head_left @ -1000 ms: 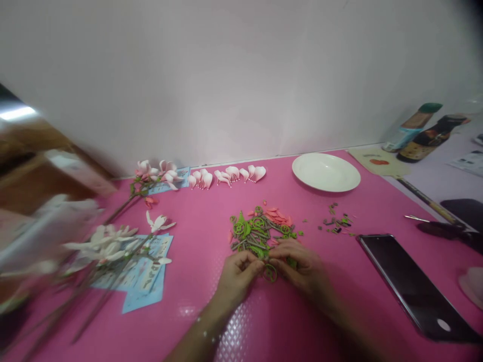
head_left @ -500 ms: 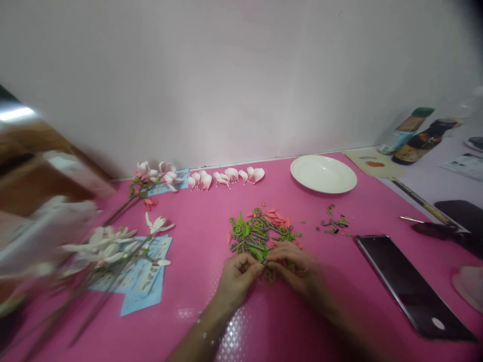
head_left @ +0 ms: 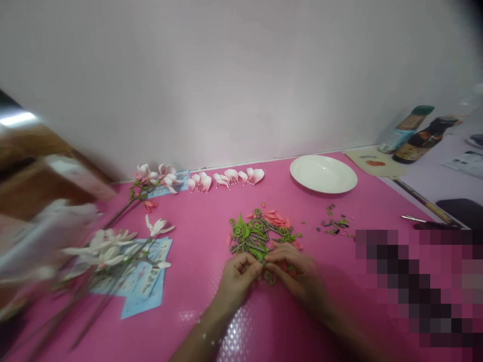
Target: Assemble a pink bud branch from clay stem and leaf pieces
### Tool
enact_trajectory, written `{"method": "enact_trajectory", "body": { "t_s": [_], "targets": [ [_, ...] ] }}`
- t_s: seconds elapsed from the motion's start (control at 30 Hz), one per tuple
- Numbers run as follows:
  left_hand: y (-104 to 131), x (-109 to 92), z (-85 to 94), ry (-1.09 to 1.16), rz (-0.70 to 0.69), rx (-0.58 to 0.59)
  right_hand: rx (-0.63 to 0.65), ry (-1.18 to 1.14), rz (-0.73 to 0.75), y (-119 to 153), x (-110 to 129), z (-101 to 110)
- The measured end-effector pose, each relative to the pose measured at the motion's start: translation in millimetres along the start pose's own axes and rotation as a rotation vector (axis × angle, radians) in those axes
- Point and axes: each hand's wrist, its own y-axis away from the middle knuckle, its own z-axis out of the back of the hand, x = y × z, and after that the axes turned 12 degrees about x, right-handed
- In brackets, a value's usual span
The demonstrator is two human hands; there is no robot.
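Observation:
My left hand [head_left: 240, 271] and my right hand [head_left: 296, 266] meet at the near edge of a pile of small plastic parts [head_left: 251, 236]. The fingertips of both are pinched together around a tiny piece, too small and too covered to name. Green rings, green leaf shapes, grey-brown stem pieces and coral-pink bits make up the pile. Just below my fingertips a green ring [head_left: 269, 277] shows. A smaller scatter of bits [head_left: 335, 223] lies to the right of the pile.
Pale pink petals [head_left: 230, 177] stand in a row before the wall, left of a white plate [head_left: 323, 174]. Artificial magnolia stems [head_left: 109, 249] lie at left over blue instruction sheets [head_left: 145, 296]. Bottles [head_left: 420, 141] and a pen-like tool [head_left: 415, 219] are at right; a pixelated patch covers the lower right.
My hands stay almost in place, still pinched together. The view has shifted very slightly. The phone at the right is now covered by pixelation.

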Motion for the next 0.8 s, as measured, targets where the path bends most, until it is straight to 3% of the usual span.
{"method": "enact_trajectory", "body": {
  "t_s": [0.13,0.23,0.57,0.8],
  "targets": [
    [0.8,6.8,3.6,0.024,-0.012,-0.011,-0.066,-0.091,-0.163,4.2,0.4,1.7],
    [1.5,9.6,5.4,0.039,-0.021,-0.008,-0.047,-0.198,-0.260,4.3,1.4,6.1],
    [3.1,5.2,2.2,0.068,0.005,0.081,0.032,-0.326,-0.305,3.5,2.6,11.8],
    [0.7,2.3,0.5,0.087,-0.029,0.025,0.080,-0.285,-0.262,2.4,-2.1,11.8]
  ]
}}
